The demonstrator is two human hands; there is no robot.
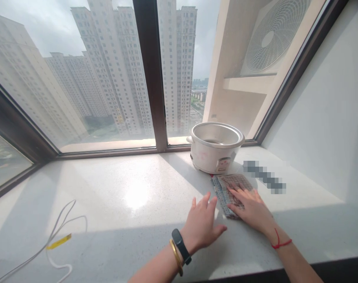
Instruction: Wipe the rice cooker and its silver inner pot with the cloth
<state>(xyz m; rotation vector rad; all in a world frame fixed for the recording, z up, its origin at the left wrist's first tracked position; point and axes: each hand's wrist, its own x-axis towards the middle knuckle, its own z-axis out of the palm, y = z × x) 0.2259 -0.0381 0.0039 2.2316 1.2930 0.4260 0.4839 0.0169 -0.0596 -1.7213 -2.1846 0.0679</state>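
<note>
A folded checked cloth (223, 196) lies on the white windowsill, in front of a white rice cooker. My right hand (249, 206) rests on top of the cloth with its fingers spread flat; a red string circles that wrist. To the left of the cloth, my left hand (202, 222) hovers over the sill, fingers apart and holding nothing. It wears a black band and a gold bangle. The rice cooker (208, 157) stands upright without a lid, close behind the cloth; only part of its inside shows.
White cables (53, 232) with a yellow tag (59, 241) lie on the sill (108, 188) at the left. A blurred-out dark strip (264, 177) is right of the cooker. Windows with dark frames (159, 98) close the back, and a white wall (320, 137) bounds the right.
</note>
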